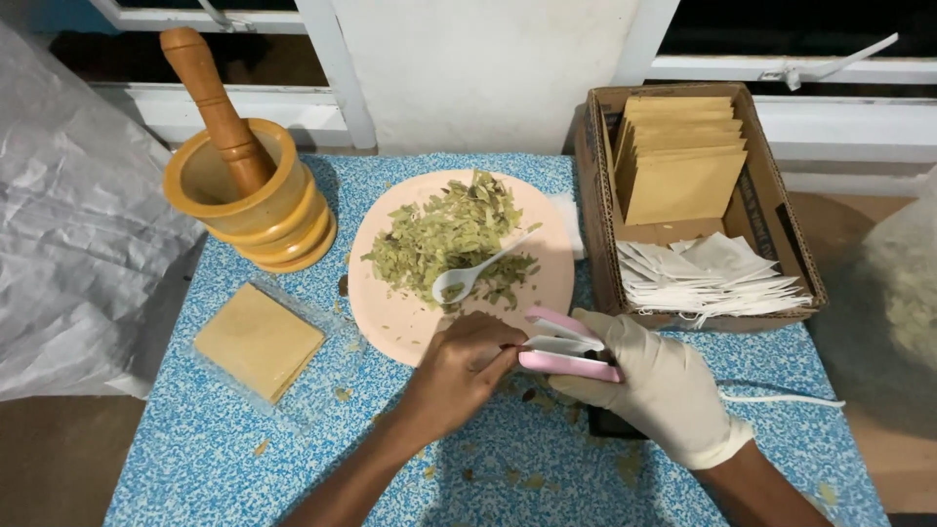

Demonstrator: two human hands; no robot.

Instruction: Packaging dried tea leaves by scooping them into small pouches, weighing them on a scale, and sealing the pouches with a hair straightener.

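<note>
My right hand (656,387), in a white glove, grips a small pink heat sealer (568,364) with its jaws apart. My bare left hand (459,371) pinches a small white sachet (558,344) and holds it between the sealer's jaws. Both hands meet just in front of a round pink plate (390,312) that holds a heap of dried green leaves (444,234) and a white plastic spoon (473,273).
A wooden mortar (259,200) with its pestle (215,102) stands at the back left. A clear packet of tan envelopes (259,342) lies at the left. A cardboard box (595,195) at the right holds tan envelopes (683,156) and white sachets (708,278). A white cord (781,398) trails right. Leaf crumbs dot the blue speckled table (195,449).
</note>
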